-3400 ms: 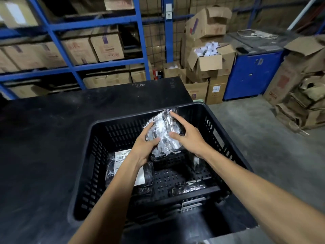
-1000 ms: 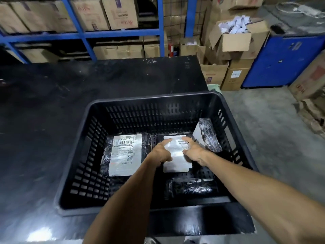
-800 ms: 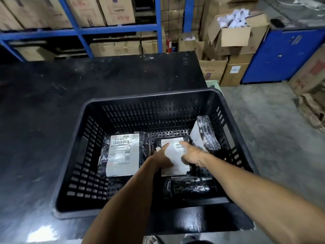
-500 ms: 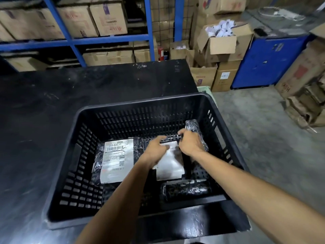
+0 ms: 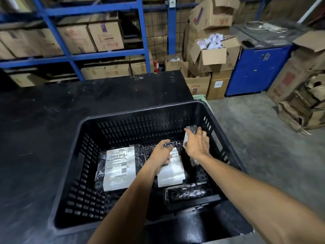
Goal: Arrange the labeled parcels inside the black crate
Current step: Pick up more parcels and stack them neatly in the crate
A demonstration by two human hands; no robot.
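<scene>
The right hand (image 5: 197,146) is wrapped around a black-wrapped parcel (image 5: 192,129) standing on end against the right wall of the crate (image 5: 140,115), fingers closed on it. The left hand (image 5: 161,153) rests half-curled on the white label of a middle parcel (image 5: 171,173) lying flat on the floor; whether it grips it I cannot tell. A large labeled parcel (image 5: 119,168) lies flat to the left, and a dark wrapped one (image 5: 189,192) sits at the near wall. The crate stands on a black table (image 5: 52,111).
</scene>
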